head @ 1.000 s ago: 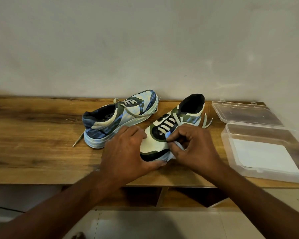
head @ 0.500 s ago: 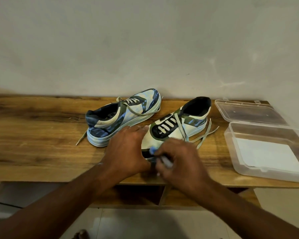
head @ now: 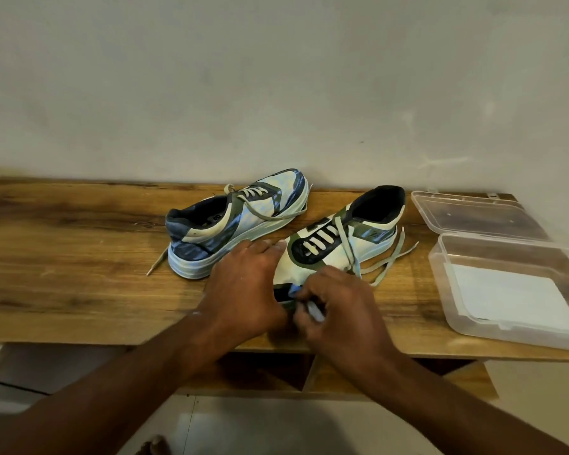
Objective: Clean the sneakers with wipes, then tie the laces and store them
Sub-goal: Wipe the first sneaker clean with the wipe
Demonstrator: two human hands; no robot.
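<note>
— Are you seeing any words or numbers from where you are sitting?

— I am looking at the blue sneaker now. A small dark mark is sitting inside it, but it is looking too blurry for me to read.

— What about the green sneaker?

— I am seeing a black and white patch on its tongue. It is looking like a label, but I am not making out any letters. So I am reading nothing at all here.
</note>
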